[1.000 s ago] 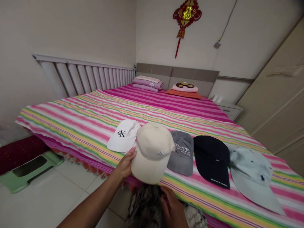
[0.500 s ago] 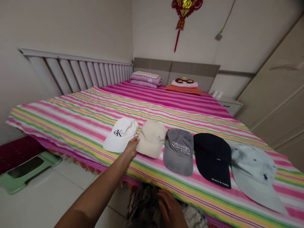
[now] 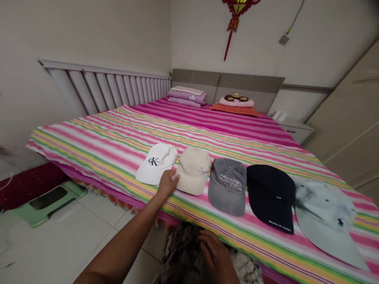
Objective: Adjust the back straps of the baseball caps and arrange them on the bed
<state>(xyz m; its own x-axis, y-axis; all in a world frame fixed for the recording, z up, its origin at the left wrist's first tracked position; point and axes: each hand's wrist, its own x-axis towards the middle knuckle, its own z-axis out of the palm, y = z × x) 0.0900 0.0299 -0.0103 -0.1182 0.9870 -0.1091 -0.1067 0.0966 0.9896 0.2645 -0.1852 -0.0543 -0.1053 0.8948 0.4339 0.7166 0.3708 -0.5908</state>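
Note:
Five caps lie in a row along the bed's near side. My left hand (image 3: 168, 182) is between the first two, its fingers drawn together and the thumb at the left edge of the beige cap's (image 3: 194, 169) brim; part of the grip is hidden. To its left, the white cap (image 3: 156, 163) with black lettering is partly covered by the hand. Further right come a grey cap (image 3: 227, 185), a black cap (image 3: 271, 193) and a pale blue cap (image 3: 325, 213). Low in view, my right hand (image 3: 216, 252) rests on dark patterned clothing, holding nothing, fingers loosely apart.
A striped sheet (image 3: 103, 136) covers the bed. Folded purple bedding (image 3: 187, 96) and an orange pillow (image 3: 235, 110) lie by the headboard (image 3: 250, 85). A green stool (image 3: 37, 211) stands on the floor at left. A white nightstand (image 3: 296, 129) is beyond the bed's right side.
The view has shifted slightly, so the bed and caps appear further right. My left hand has drawn back a little relative to the caps. My right hand stays on the clothing.

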